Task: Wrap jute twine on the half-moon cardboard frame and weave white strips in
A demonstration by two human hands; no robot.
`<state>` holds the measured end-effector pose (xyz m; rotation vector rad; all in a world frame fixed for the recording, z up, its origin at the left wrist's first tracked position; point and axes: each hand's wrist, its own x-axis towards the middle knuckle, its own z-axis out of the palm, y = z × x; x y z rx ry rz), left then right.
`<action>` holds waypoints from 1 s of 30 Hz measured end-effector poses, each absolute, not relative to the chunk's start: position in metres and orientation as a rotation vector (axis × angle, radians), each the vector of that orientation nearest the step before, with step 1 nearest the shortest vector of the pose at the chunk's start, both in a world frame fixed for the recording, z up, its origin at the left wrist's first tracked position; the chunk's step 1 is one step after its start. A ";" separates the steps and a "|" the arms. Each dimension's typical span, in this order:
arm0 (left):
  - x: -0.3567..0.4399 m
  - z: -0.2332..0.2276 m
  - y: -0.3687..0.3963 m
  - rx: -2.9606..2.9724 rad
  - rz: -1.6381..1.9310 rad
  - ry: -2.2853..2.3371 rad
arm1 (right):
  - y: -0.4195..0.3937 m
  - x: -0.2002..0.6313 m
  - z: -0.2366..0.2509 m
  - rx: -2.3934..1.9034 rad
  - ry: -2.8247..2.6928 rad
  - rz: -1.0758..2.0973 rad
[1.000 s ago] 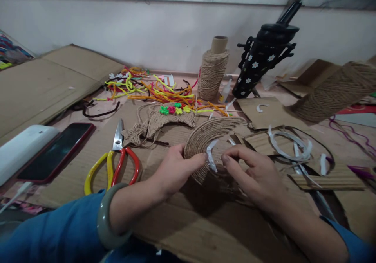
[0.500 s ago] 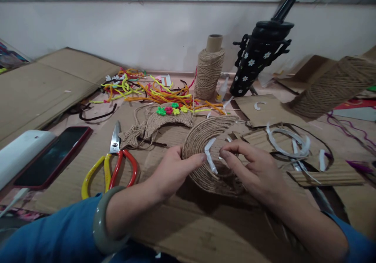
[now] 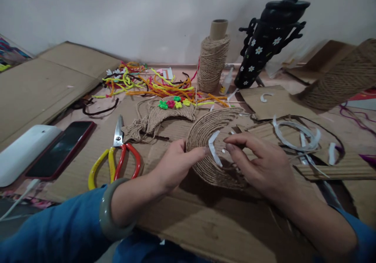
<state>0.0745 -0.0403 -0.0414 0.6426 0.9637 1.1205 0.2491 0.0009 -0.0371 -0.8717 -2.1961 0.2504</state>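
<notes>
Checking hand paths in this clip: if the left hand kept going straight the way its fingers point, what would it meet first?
The left hand points right; first comes the white strip at its fingertips on the jute-wrapped arc, then probably the right hand, though depth is unclear.

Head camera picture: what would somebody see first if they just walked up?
Probably the two hands in the middle: the left hand and right hand hold a twine-wrapped curved piece with a white strip on it. Next, the red and yellow scissors to the left, and the bright pipe cleaners further back by the twine spool.
</notes>
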 end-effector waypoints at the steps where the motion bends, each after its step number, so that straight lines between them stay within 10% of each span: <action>1: 0.075 -0.042 -0.040 0.634 1.126 0.961 | 0.001 0.249 -0.038 -0.873 -2.192 0.227; 19: 0.076 -0.039 -0.043 0.543 1.099 0.978 | 0.001 0.247 -0.044 -0.854 -2.219 0.243; 30: 0.077 -0.044 -0.047 0.628 1.050 0.960 | 0.004 0.238 -0.033 -1.229 -1.715 1.296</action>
